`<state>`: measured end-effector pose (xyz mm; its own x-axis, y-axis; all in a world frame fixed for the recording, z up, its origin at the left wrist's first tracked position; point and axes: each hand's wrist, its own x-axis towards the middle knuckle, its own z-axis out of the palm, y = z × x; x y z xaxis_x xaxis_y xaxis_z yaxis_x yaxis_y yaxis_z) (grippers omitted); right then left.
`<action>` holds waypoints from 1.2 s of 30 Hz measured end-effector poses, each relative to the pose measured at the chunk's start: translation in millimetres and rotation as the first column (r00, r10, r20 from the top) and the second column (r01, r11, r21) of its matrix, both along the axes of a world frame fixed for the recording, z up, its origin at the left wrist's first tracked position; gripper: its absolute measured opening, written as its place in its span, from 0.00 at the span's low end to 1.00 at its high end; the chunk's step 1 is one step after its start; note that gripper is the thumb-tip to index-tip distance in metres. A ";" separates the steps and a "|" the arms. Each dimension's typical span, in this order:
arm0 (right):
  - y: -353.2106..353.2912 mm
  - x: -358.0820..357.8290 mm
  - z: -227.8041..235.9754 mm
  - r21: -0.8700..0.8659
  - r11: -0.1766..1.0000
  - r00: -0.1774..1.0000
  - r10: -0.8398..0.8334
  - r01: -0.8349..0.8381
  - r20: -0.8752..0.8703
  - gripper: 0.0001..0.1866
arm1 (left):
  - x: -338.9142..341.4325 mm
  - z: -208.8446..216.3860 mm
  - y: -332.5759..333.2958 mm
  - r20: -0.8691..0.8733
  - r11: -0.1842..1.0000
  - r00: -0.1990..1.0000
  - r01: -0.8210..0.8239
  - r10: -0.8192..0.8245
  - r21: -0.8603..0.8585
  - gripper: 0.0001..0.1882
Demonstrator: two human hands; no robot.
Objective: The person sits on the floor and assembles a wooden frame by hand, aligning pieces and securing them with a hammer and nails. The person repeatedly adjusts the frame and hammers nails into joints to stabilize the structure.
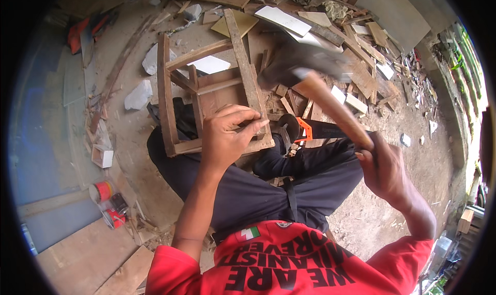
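A small wooden frame [164, 88], like a stool or box frame with rails and a panel inside, leans across my lap on the left. My left hand [227, 132] is over its near right corner, thumb and fingertips pinched together against the right-hand bar; whatever they pinch is too small to make out. In my right hand [385, 171] is the wooden handle of a hammer [336, 106], gripped near its end. The hammer is raised to the right of the frame, its dark head blurred by motion.
Beside my leg lies a saw with an orange handle [306, 130]. Wood offcuts [356, 55] are heaped at the far right. Pale chunks [138, 95] lie left of the frame. Red tins [113, 217] stand at the left, near a board [88, 253].
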<state>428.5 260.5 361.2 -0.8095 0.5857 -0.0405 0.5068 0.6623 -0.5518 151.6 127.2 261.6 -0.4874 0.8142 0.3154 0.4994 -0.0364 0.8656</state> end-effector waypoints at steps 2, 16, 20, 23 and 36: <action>-2.7 -2.7 -1.9 -0.019 1.000 0.999 -0.020 0.020 -0.044 0.12 | 0.7 2.2 -0.5 0.015 0.999 1.000 -0.010 0.011 -0.046 0.06; -5.0 -6.3 12.0 -0.035 0.998 0.994 0.058 -0.055 0.090 0.12 | -2.8 -1.6 -2.9 -0.080 0.999 0.997 0.014 -0.012 0.033 0.07; -12.0 -5.0 2.4 -0.098 0.987 0.991 -0.130 0.129 -0.002 0.12 | -0.4 -0.8 -2.8 -0.028 1.000 1.000 0.005 -0.005 0.007 0.07; -10.2 -5.3 7.4 -0.014 1.000 0.997 0.028 -0.027 0.066 0.12 | -1.5 -0.7 -2.4 -0.033 1.000 0.999 0.013 -0.012 0.019 0.07; -21.5 0.1 -2.2 0.002 1.000 1.000 0.009 -0.009 0.000 0.12 | 1.4 -0.5 -3.0 0.011 1.000 1.000 -0.005 0.005 0.010 0.07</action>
